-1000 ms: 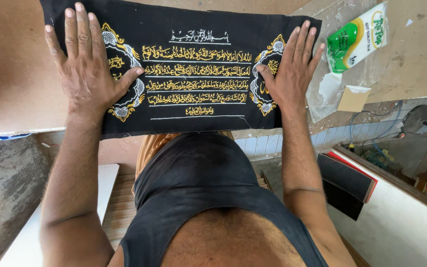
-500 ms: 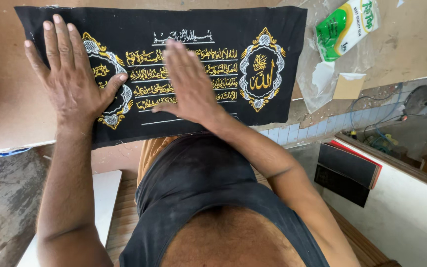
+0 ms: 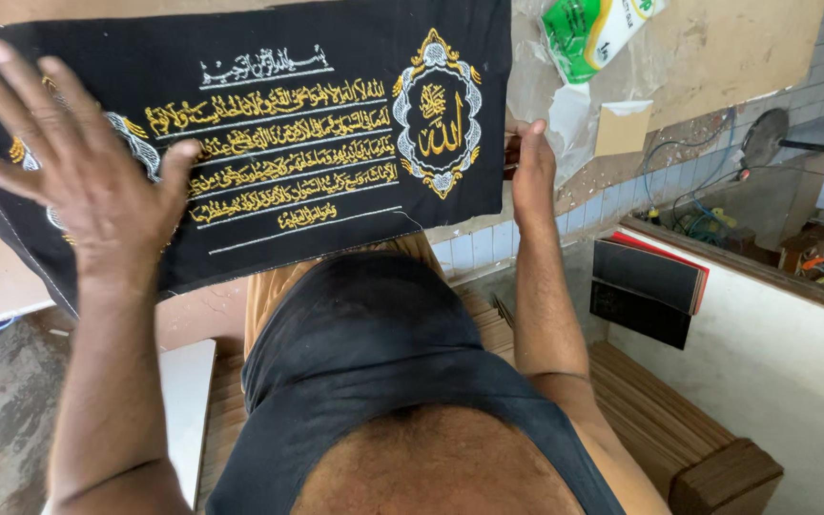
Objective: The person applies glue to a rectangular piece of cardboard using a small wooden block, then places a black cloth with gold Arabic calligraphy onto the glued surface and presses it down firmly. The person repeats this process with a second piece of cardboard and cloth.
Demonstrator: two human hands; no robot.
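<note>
Brown worktop [image 3: 736,48], black embroidered cloth [image 3: 336,38] spread flat. Left hand [image 3: 78,172] splayed open, pressing down; right hand [image 3: 532,176] pinching cloth's right edge. Probably light, limp; best held by edges.

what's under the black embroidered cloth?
The black embroidered cloth lies on a brown board, visible beside it. Left hand presses flat on top; right hand grips its edge. Anything beneath is covered.

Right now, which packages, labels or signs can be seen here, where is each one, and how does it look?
Green and white packet: top edge of the table, right of the black cloth; soft pouch lying on clear plastic.
Small card piece: below the packet, near the table edge; plain tan rectangle.
Black cloth: spread on the table under the left hand, with the right hand at its right edge; black panel with gold and white embroidery.
</note>
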